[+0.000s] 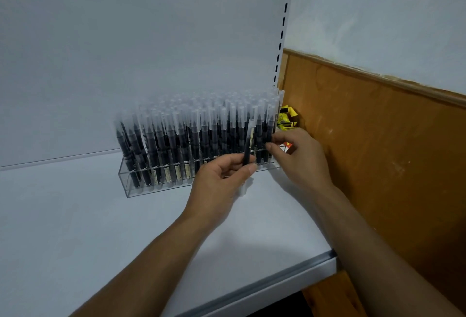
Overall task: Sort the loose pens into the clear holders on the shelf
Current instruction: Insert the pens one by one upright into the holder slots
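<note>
A clear acrylic holder (141, 190) stands on the white shelf (75, 228), packed with several black pens (176, 140) under frosted caps. My left hand (222, 180) grips one loose black pen (248, 145) upright in front of the holder's right part; a second frosted pen end pokes out below the fingers. My right hand (300, 155) reaches to the holder's right end, its fingertips pinching a pen standing there.
The white back panel (126, 64) rises behind the holder, with a slotted upright (283, 27) at its right edge. A yellow packet (287, 120) lies beyond the shelf's right end against a brown wooden wall panel (378, 140). The shelf's front edge (290, 276) runs below my forearms.
</note>
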